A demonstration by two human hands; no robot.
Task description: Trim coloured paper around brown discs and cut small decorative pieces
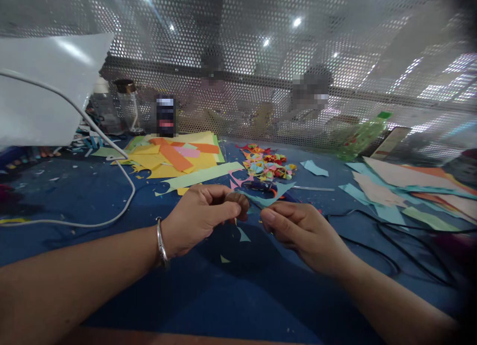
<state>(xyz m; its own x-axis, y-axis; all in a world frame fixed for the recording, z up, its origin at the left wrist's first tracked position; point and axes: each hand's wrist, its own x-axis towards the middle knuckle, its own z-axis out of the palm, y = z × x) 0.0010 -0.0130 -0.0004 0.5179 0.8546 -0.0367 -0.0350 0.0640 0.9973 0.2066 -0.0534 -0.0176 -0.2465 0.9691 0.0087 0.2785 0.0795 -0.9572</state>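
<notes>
Paper scrap (274, 196), light blue, thin and curved, is up off the blue table (238, 295) between both hands, nearer the table's near edge than its far one. The left hand (204, 211) has its fingers closed narrowly at the scrap's left end; the right hand (301, 231) pinches along its lower edge, likely so that the limp sheet stays spread. A slim dark line runs beside that pinch, too blurred to name. Just behind the scrap lies a dark tool with an orange part (260, 186), perhaps within easy reach on purpose. Small multicoloured folded paper pieces (268, 166) sit heaped toward the table's far edge, probably to keep them clear of the forearms. Yellow and orange paper sheets (171, 159) overlap toward the far left corner; pale pink and blue paper sheets (395, 186) lie by the right edge, seemingly parted by colour. A black cable (380, 231) loops before those.
</notes>
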